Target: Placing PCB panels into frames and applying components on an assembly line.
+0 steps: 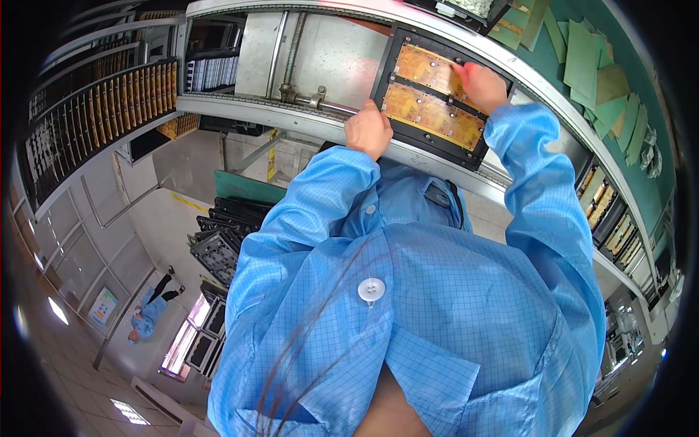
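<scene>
A black pallet frame [455, 152] lies on the conveyor in front of me, slightly turned. Yellow-orange circuit board panels sit in it in two rows: an upper panel [424, 67] and a lower panel [408, 106]. At the frame's near left corner, my left hand [369, 131] is closed with its fingers curled over the edge. Over the far right part of the upper row, my right hand [482, 87] has its fingers bent and pressed together. What those fingertips pinch or press is hidden under the hand.
Conveyor rails [291, 115] run left to right, with a threaded rod [294, 47] between them. A rack of upright boards [95, 120] stands left. Green sheets [582, 62] lie on a green surface at right. Black pallets [218, 244] are stacked below left; another person [149, 317] is farther off.
</scene>
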A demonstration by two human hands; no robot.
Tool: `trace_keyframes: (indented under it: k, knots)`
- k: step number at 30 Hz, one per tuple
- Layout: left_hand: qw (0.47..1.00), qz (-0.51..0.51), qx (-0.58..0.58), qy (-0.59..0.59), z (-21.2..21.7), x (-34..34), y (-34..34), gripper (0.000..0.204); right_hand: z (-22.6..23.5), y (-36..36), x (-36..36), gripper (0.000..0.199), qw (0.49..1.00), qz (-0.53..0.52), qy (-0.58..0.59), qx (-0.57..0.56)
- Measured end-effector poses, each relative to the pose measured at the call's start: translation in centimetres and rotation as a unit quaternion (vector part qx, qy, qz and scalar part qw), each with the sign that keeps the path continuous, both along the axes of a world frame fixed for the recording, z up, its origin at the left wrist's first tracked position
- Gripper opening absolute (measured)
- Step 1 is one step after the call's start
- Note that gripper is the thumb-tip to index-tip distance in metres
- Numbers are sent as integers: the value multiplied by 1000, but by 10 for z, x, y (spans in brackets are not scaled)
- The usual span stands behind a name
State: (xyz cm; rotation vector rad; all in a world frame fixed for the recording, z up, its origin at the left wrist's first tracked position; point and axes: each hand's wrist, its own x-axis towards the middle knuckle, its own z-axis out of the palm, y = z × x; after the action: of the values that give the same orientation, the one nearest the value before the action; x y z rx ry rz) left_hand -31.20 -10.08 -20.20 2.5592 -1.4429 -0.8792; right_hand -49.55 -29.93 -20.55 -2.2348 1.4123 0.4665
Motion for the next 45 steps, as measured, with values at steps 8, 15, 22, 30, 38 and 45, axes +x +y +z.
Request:
trace_keyframes:
  k: [8,15,22,30,38,45]
  knots:
    - [993,91,-78,16,-10,-10,11,17,23,96,-104,27,991,-16,-111,76]
    - [987,-73,-145,-3,-20,1,20,17,15,129,-129,19,961,67,-266,-31]
    - [955,-243,-170,17,4,-43,7,47,14,105,-134,10,928,268,-253,-57]
    - [873,-406,-217,-164,-28,-71,6,27,7,45,-89,6,729,645,-225,43]
    - [924,-262,-221,-171,-37,-93,4,20,30,54,-95,11,866,401,-298,27]
    - [972,-121,-197,35,-4,-61,-3,30,-22,113,-151,43,966,-220,-127,55]
